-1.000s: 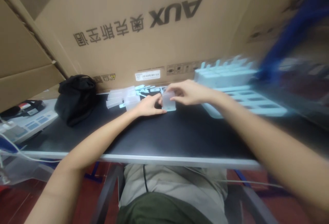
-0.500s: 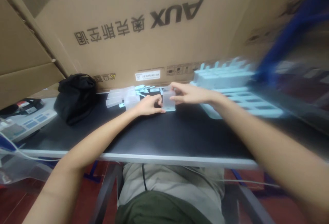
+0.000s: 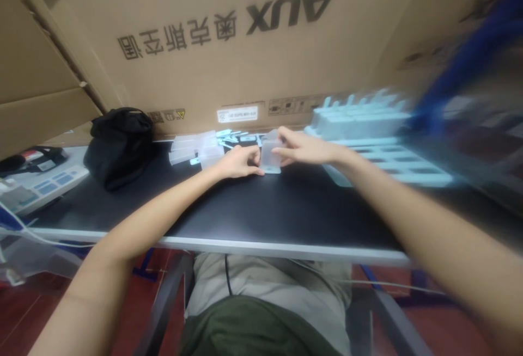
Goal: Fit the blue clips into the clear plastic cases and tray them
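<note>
Between my two hands, a translucent popsicle mould cup (image 3: pixel 269 154) stands on the dark tabletop. My right hand (image 3: pixel 300 147) grips it from the right, fingers at its upper side. My left hand (image 3: pixel 243 161) is closed at its lower left edge, thumb and finger pinched against it; the exact contact is blurred. Left of my left hand lie several more translucent mould cups (image 3: pixel 192 146). Light blue popsicle sticks (image 3: pixel 232 137) are heaped behind it.
A light blue mould tray (image 3: pixel 392 154) with slots lies at the right, and behind it a row of filled-in moulds with upright sticks (image 3: pixel 362 117). A black cloth bag (image 3: pixel 116 149) and a power strip (image 3: pixel 55 184) are at the left. A large cardboard box (image 3: pixel 245 62) walls the back.
The view has shifted slightly, so the tabletop sits a little higher. Both hands keep hold of the mould cup with almost no change.
</note>
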`<state>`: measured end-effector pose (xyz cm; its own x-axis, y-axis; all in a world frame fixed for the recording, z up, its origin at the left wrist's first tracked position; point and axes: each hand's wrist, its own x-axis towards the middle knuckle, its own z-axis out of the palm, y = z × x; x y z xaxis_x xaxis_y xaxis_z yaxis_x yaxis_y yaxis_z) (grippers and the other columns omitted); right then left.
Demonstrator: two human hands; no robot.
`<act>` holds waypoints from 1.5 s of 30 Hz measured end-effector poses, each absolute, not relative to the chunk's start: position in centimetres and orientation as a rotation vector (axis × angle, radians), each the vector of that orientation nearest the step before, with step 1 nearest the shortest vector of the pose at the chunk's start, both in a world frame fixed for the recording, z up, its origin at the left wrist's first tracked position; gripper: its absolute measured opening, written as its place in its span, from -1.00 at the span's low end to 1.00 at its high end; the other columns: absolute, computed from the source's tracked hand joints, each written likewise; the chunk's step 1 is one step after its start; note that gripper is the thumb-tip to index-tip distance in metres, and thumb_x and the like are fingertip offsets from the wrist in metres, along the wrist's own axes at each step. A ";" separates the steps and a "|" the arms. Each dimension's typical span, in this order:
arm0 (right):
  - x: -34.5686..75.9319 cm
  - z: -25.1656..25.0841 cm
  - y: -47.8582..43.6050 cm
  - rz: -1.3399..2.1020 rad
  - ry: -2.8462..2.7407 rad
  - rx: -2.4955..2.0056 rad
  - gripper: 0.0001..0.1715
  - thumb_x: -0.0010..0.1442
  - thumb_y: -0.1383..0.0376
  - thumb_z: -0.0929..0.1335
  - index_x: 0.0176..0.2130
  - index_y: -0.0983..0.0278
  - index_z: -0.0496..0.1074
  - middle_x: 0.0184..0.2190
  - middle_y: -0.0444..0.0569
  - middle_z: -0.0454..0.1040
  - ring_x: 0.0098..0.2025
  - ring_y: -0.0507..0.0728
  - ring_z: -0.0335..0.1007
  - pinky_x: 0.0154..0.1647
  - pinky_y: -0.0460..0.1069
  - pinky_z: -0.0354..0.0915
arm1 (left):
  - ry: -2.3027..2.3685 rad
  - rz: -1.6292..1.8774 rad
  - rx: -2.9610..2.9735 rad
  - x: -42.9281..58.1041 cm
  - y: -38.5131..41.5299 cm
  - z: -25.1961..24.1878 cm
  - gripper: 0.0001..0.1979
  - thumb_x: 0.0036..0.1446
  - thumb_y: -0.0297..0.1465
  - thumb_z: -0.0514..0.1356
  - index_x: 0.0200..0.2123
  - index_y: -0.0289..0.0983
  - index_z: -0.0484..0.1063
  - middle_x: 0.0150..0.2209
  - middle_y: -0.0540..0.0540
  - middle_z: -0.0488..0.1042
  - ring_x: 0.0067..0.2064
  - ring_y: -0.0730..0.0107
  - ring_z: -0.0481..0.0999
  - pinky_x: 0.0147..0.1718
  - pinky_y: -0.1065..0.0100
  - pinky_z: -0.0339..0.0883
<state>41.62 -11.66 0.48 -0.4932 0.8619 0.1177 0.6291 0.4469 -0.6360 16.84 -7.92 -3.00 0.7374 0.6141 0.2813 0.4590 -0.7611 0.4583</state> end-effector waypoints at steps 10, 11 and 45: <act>40.1 1.7 -12.6 0.144 -2.612 -1.251 -0.74 0.20 0.14 0.36 -0.15 0.19 0.30 -0.25 0.03 0.54 -0.30 0.20 0.47 -0.27 0.04 0.28 | 0.778 0.577 2.666 16.5 -7.7 -2.8 -0.64 0.10 -0.11 0.39 -0.29 -0.23 0.38 -0.29 0.02 0.55 -0.27 0.31 0.53 -0.19 0.33 0.28; 40.1 1.7 -12.6 0.136 -2.616 -1.257 -0.74 0.20 0.15 0.36 -0.14 0.19 0.30 -0.26 0.03 0.54 -0.30 0.20 0.46 -0.27 0.03 0.27 | 0.771 0.581 2.667 16.5 -7.8 -2.8 -0.64 0.10 -0.10 0.38 -0.29 -0.23 0.39 -0.29 0.03 0.54 -0.28 0.32 0.52 -0.20 0.34 0.27; 36.0 -2.5 1.4 -0.244 -2.369 -1.685 -0.43 0.25 -0.03 0.36 0.08 0.25 0.57 0.10 0.34 0.47 0.29 0.58 0.14 0.24 0.47 0.11 | 0.700 1.447 2.176 17.3 -7.8 -3.0 -0.49 0.33 0.00 0.28 0.21 -0.08 0.28 0.13 -0.17 0.50 0.11 0.13 0.58 0.01 0.12 0.53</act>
